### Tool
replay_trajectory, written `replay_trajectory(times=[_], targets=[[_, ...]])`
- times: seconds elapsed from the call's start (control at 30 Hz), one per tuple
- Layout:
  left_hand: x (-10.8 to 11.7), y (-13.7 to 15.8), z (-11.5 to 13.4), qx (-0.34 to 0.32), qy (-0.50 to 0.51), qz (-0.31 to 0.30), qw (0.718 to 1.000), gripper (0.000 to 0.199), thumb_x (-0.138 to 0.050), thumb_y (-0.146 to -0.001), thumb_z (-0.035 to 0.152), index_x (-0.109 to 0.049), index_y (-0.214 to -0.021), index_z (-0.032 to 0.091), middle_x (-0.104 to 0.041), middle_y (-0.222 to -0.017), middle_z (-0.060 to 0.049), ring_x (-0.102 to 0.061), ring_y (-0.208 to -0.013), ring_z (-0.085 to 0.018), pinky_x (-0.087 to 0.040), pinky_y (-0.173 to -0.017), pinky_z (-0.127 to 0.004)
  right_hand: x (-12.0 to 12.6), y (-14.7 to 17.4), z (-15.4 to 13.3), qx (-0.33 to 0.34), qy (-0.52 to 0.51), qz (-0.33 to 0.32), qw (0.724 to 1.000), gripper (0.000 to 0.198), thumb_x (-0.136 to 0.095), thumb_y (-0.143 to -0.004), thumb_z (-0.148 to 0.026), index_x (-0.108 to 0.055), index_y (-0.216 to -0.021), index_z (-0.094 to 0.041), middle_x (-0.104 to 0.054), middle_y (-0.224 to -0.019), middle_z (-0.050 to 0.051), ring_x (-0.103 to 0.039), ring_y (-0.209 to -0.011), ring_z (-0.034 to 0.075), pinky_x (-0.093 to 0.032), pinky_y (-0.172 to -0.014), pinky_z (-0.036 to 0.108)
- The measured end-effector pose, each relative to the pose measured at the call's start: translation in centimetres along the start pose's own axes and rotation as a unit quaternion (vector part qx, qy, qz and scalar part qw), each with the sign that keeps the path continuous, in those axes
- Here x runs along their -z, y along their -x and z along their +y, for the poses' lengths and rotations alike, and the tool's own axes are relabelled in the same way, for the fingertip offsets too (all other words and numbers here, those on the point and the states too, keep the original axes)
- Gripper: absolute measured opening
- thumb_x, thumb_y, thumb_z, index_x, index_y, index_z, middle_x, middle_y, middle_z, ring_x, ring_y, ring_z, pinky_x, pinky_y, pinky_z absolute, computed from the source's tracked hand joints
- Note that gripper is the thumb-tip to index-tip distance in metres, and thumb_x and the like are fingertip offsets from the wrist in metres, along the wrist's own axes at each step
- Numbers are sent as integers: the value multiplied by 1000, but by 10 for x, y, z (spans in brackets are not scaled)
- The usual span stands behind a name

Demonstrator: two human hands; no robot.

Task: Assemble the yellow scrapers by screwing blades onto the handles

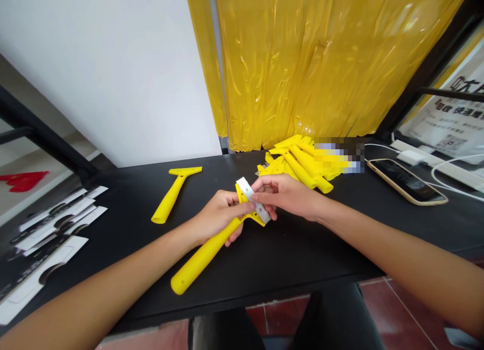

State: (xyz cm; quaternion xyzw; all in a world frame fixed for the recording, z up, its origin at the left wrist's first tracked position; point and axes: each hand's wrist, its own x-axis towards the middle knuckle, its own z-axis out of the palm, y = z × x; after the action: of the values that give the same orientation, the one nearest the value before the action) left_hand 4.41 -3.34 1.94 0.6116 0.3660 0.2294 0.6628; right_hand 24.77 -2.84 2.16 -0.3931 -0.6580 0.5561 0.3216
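The left hand (pixel 219 216) grips a yellow scraper (pixel 206 256) at its head, thumb uppermost and fingers curled beneath; the right hand (pixel 289 194) pinches a metal plate (pixel 262 212) between thumb and fingers, against that head. The yellow scraper slants over the worktop (pixel 302 254), nearer than a pile of similar scrapers (pixel 297 166).

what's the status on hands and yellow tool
Left hand holding yellow tool, right hand pinching metal strip. Strip along tool's head. Yellow pile just beyond right hand.
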Motion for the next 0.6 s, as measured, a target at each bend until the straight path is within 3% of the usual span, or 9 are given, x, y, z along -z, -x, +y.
replay_trajectory(times=[0.27, 0.43, 0.6], targets=[[1, -1, -4, 16, -11, 26, 999, 29, -69, -89, 42, -69, -91, 13, -54, -41, 3, -47, -28, -12, -35, -29, -20, 8, -1, -1, 6, 6, -32, 999, 22, -73, -85, -35, -69, -94, -16, -70, -77, 2, -62, -63, 11, -53, -51, 22], [1, 0, -2, 9, -14, 17, 1000, 30, -68, -91, 42, -71, -97, 12, -55, -41, 3, -48, -28, -12, -34, -30, -20, 6, -2, 3, 19, -4, -35, 999, 24, -74, -84, -37, -70, -95, -16, -69, -75, 2, -62, -62, 12, -54, -55, 25], [1, -1, -1, 10, -11, 20, 1000, 24, -67, -90, 37, -69, -89, 13, -57, -43, 2, -47, -28, -11, -34, -30, -20, 12, -4, 4, 13, 10, -22, 1000, 26, -70, -87, -40, -72, -96, -16, -70, -79, 4, -63, -62, 13, -54, -56, 27]])
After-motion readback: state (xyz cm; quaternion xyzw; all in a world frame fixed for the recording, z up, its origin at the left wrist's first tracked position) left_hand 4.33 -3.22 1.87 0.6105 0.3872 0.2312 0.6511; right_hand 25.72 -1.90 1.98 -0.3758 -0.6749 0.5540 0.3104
